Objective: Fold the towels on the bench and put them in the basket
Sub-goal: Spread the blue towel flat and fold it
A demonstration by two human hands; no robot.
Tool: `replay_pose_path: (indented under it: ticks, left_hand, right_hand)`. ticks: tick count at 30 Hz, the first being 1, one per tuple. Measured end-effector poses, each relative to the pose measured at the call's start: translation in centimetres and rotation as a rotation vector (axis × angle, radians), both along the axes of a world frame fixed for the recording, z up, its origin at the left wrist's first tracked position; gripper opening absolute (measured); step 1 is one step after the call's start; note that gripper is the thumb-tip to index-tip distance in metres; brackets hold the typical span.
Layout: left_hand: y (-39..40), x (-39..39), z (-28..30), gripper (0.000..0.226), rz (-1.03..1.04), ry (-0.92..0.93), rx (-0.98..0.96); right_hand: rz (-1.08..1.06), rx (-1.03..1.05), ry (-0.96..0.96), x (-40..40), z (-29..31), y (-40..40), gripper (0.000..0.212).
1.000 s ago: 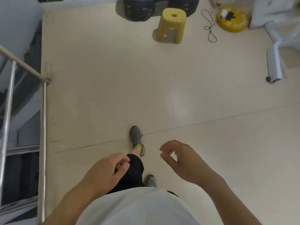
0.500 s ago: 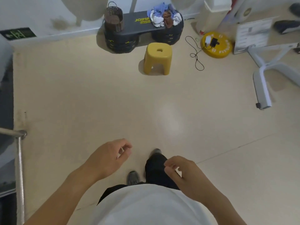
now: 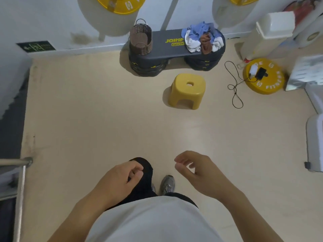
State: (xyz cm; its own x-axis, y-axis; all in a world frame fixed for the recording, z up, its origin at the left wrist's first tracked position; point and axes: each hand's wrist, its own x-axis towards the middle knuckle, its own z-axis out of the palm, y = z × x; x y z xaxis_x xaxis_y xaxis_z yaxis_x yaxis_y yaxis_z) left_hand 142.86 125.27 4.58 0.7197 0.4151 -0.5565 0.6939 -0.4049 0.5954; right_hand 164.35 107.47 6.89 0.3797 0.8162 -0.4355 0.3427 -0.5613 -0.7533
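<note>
From the head view, a heap of crumpled towels (image 3: 202,38) in blue, white and brown lies at the right end of a dark bench (image 3: 166,51) near the top centre of the frame, against the wall. A brown woven basket (image 3: 140,39) stands upright on the bench's left end, well apart from the heap. A yellow stool (image 3: 187,90) sits on the floor just below the bench. At lower centre, the left hand (image 3: 118,184) and right hand (image 3: 197,173) hang with fingers loosely curled, holding nothing.

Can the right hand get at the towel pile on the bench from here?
Probably not yet: the right hand hangs empty near the body, and open floor plus the yellow stool separate it from the towels.
</note>
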Motion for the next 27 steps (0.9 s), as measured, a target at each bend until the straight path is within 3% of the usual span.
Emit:
replay_pose_path:
  ticks: [11, 17, 27]
  left_hand:
    - [24.8, 15.5, -1.6, 0.009, 0.010, -0.046, -0.019]
    - [37.7, 25.9, -1.0, 0.009, -0.089, -0.073, 0.005]
    - [52.4, 40.0, -2.0, 0.010, -0.029, -0.096, 0.003]
  right_hand:
    - [-0.004, -0.085, -0.032, 14.4, -0.8, 22.5, 0.014]
    - [-0.101, -0.070, -0.024, 21.2, -0.3, 31.3, 0.008]
    - [-0.059, -0.040, -0.033, 37.0, -2.4, 48.3, 0.007]
